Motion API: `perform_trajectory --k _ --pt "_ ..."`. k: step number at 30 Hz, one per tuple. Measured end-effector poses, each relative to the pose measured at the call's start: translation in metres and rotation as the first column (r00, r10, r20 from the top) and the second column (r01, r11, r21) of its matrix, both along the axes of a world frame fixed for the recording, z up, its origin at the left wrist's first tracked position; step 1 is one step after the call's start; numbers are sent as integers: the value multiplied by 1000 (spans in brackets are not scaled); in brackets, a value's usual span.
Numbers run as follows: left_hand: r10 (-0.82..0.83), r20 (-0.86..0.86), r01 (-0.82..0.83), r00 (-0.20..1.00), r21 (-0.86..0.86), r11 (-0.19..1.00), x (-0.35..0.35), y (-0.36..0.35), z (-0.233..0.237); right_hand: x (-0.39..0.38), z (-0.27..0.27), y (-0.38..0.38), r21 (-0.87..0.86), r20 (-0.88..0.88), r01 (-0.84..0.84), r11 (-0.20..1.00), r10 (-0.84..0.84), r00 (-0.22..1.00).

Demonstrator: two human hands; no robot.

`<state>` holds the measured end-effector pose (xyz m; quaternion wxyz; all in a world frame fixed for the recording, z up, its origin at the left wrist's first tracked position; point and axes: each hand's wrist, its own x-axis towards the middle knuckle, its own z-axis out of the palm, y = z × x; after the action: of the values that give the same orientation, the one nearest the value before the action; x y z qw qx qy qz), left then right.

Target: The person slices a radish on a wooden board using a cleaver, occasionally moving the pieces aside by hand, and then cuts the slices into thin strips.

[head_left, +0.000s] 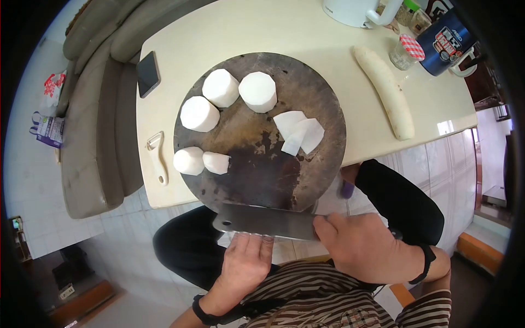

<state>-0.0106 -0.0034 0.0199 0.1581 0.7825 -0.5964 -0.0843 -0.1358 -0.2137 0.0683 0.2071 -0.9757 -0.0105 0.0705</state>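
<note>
My right hand [363, 243] is wrapped round the handle of a cleaver [273, 221], whose broad blade lies level along the near edge of a round wooden board [246, 188]. Just below the blade is my left hand [248, 259], its fingers together and their tips at the blade's lower edge; whether it grips the blade is hard to tell. On the board, white peeled radish chunks [258, 92] stand at the upper left, with two smaller pieces [189, 160] at the left edge. A few thin white slices [311, 135] overlap on the right side.
An uncut white radish [385, 93] lies on the table [306, 33] at the right. Beyond it are a jar with a checked lid [407, 52], a blue canister [445, 42] and a white kettle [350, 11]. A peeler [157, 158] and phone [148, 74] lie left.
</note>
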Motion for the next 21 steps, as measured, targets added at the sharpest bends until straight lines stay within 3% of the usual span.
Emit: perform_trajectory --k 2,5,7,12,16,21 --pt "-61 28 60 998 20 998 2 1 -1 1 0 -1 41 -35 2 999 0 999" --pt "-18 -30 18 999 -4 1000 1 -3 1 10 -1 6 46 -49 -7 999 9 999" --pt "-1 -46 1 999 -5 1000 2 -5 3 21 -1 8 152 -55 9 988 -1 998" --pt "6 24 -5 1000 -29 1000 0 -8 2 26 -1 8 92 -42 -25 995 29 999" --pt "22 -5 -22 1000 18 1000 -2 -5 2 17 2 4 114 47 -22 993 17 999" --pt "10 -35 -10 999 7 1000 -2 -4 1 13 5 1 81 30 -18 997 16 999"
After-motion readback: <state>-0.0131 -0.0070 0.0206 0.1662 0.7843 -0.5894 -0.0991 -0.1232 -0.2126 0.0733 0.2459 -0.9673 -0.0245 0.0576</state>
